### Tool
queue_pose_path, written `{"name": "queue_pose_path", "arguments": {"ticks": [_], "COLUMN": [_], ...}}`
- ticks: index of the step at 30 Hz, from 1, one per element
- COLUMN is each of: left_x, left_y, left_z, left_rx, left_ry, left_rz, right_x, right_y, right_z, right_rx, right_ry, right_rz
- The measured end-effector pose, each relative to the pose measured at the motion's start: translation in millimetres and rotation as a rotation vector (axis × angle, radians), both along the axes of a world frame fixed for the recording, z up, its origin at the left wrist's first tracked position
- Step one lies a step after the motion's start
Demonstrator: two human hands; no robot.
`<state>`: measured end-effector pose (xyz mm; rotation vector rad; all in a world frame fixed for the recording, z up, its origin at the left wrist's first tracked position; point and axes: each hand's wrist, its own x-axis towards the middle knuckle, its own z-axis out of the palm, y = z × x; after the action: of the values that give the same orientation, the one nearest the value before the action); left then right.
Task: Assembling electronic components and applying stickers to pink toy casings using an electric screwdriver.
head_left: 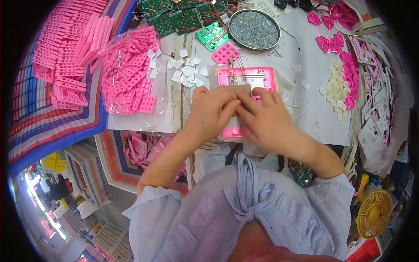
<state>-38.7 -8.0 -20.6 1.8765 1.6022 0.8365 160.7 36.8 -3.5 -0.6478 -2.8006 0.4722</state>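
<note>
A pink plastic housing [270,76] lies in front of me, partly covered by my hands. Thin wires [231,72] rise over its far part, beside a flat brownish piece [242,88]. My left hand [213,112] is closed over the left side, thumb and fingertips pinched together. From the right, my right hand [271,117] meets it, its fingers bent inward and closed at the same spot. Whatever the fingertips hold between them is hidden. Just beyond the housing sits a pink button pad [225,53], next to a green circuit board [213,36].
A round tray of small screws [254,29] stands at the back. Left are white square pieces [188,72], a bag of pink pads [131,74] and a striped crate of pink housings [56,65]. Right lie white discs [337,91] and pink coiled cords [349,74]. A yellow fan [374,214] stands lower right.
</note>
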Motion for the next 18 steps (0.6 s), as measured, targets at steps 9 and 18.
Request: {"name": "queue_pose_path", "arguments": {"ticks": [9,18], "left_x": [2.5,6.6], "left_y": [-22.3,-34.6], "left_z": [-12.2,-25.2], "left_rx": [0.167,0.225], "left_ry": [0.14,0.091], "left_rz": [-0.014,0.087], "right_x": [67.9,-8.0], "right_y": [229.5,95.5], "right_z": [90.3,38.0], "right_rx": [-0.015,-0.984], "right_ry": [1.077,0.889], "right_rz": [-0.603,0.059]}}
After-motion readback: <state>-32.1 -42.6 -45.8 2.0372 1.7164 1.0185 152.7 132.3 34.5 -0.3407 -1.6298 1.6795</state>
